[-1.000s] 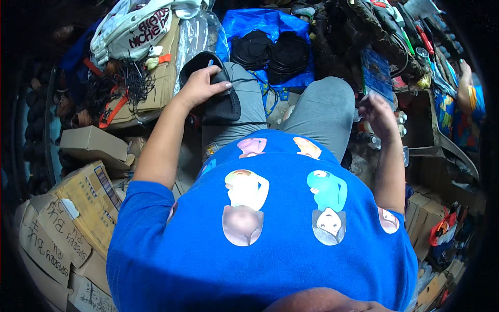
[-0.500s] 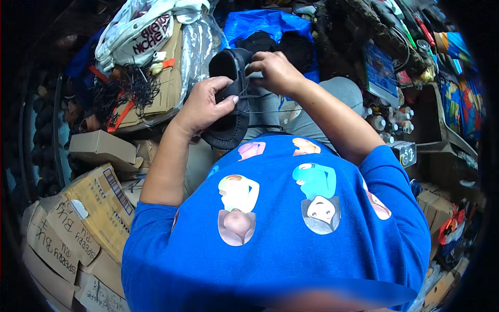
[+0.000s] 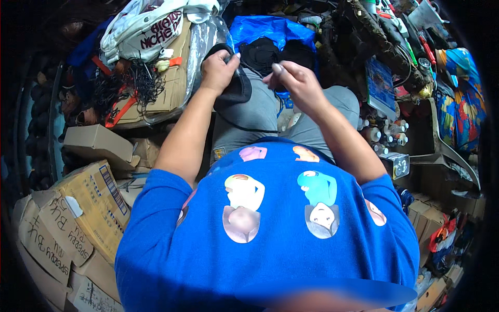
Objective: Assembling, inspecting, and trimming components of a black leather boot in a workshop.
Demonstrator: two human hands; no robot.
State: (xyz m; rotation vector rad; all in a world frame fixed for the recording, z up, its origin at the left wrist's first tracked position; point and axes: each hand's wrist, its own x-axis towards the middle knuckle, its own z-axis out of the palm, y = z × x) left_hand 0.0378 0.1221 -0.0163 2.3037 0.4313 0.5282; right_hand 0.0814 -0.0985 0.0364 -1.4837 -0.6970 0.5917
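Note:
Over my left thigh, my left hand [image 3: 220,72] grips a black shoe [image 3: 238,89] with fingers wrapped round its upper edge. The shoe is tilted, and the hand hides much of it. To its right, my right hand [image 3: 297,86] is raised, thumb and fingers pinched together on a thin black cord. The pinch itself is partly smeared and small. A loose length of black cord [image 3: 240,128] curves across my grey-trousered lap below the shoe.
Black items lie in a blue plastic bag [image 3: 270,28] ahead. On the left are a cardboard sheet [image 3: 174,91] with tangled black cords [image 3: 138,86], a white cloth bag [image 3: 150,31] and stacked cardboard boxes [image 3: 96,143]. Small bottles [image 3: 382,136] stand at right, beside an open bin [image 3: 434,122].
The shoe has turned and tilted away, and my left hand has moved forward with it. My right hand has drawn away from the shoe, to the right. The cord now hangs in a loose curve.

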